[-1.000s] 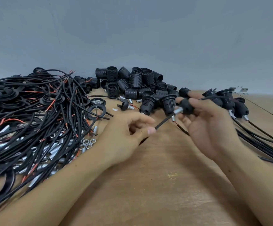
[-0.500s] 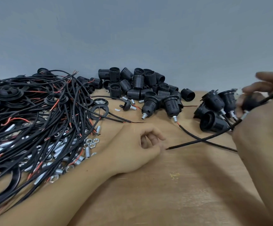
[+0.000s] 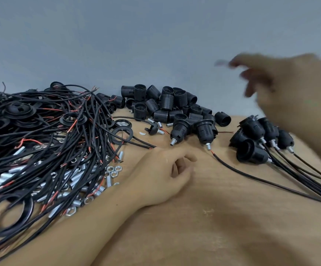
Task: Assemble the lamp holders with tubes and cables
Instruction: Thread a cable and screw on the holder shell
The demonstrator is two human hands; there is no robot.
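Observation:
My left hand (image 3: 165, 169) rests on the wooden table (image 3: 213, 227), fingers loosely curled, holding nothing. My right hand (image 3: 282, 87) hovers blurred above the finished pile at the right, fingers spread and empty. That pile of assembled lamp holders (image 3: 259, 139) has black cables (image 3: 299, 181) trailing toward the right edge. Two holders with metal tubes (image 3: 192, 129) stand in front of a heap of loose black lamp holders (image 3: 167, 104) at the back. A tangle of black and red cables (image 3: 46, 135) fills the left side, over silver threaded tubes and nuts (image 3: 90, 181).
Black ring collars (image 3: 122, 134) lie among the cables at the left, with a larger ring (image 3: 10, 217) near the front edge. A small black insert (image 3: 153, 129) lies by the holder heap. A grey wall (image 3: 155, 39) rises behind the table.
My right hand carried the assembled holder and its cable to the pile at the right, let it go and lifted away. My left hand released the cable and lies still on the table.

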